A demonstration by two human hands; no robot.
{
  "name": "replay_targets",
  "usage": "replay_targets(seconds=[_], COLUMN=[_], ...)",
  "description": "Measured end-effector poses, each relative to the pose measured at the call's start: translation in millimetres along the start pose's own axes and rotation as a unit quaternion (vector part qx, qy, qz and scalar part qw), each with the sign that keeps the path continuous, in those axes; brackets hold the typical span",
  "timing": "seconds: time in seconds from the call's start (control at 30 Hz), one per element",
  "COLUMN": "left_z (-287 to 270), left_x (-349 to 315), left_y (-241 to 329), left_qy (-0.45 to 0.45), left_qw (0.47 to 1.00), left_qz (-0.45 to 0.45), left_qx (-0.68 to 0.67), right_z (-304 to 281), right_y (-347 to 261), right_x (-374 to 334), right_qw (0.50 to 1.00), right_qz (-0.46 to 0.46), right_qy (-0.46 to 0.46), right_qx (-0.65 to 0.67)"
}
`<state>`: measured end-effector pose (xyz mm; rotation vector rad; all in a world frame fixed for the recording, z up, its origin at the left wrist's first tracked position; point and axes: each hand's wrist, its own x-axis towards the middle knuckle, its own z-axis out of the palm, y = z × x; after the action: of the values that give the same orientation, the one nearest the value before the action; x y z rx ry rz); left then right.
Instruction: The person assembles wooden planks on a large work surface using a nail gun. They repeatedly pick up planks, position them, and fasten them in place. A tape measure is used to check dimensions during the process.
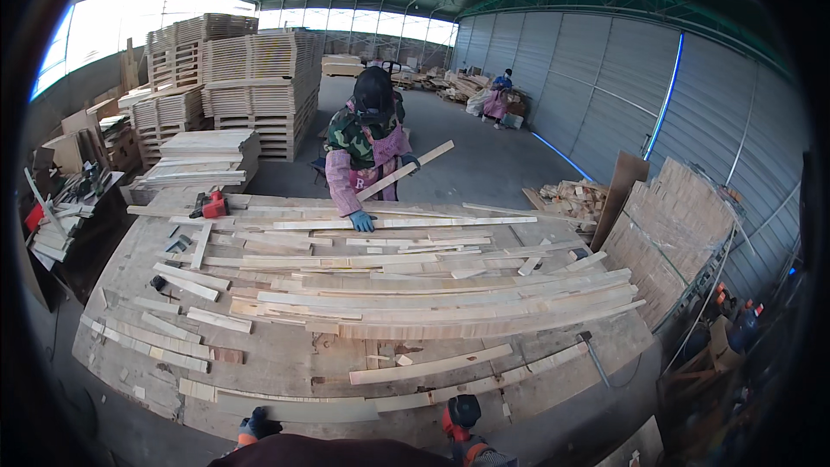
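Near the table's front edge lies a pale wooden board, set along a longer strip. My left hand, in a dark glove with an orange cuff, has its fingers closed at the board's near edge; part of the grip is hidden. My right hand is wrapped round a red-and-black cordless power tool, held at the front edge to the right of the board. The tool's working end is hidden. Just beyond, a short plank lies loose.
Many wooden strips cover the middle of the worktable. Across it a co-worker holds a plank. Another red tool lies far left, a hammer at right. Pallet stacks stand behind.
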<state>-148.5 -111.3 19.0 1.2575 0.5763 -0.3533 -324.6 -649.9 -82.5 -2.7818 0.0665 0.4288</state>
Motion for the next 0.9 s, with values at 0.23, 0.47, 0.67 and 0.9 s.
replay_targets(seconds=[0.23,0.47,0.67,0.9], left_z=[-34.4,-20.6,-16.0,12.3], left_x=[62.0,17.9,-2.0,-43.3], left_y=[1.0,-13.4,4.4,15.5], left_qy=[0.06,0.021,0.021,0.071], left_qw=[0.956,0.999,0.997,0.993], left_qz=[-0.266,-0.024,-0.074,-0.022], left_qx=[-0.108,0.042,0.02,-0.087], right_z=[-85.5,-70.1,-25.2,17.7], right_y=[-25.2,-0.6,27.2,112.3], right_x=[34.4,65.6,87.3,45.1], right_qw=[0.931,0.946,0.948,0.965], right_qz=[0.049,0.205,0.228,0.212], right_qy=[-0.36,-0.194,-0.143,-0.13], right_qx=[0.032,0.158,0.171,0.085])
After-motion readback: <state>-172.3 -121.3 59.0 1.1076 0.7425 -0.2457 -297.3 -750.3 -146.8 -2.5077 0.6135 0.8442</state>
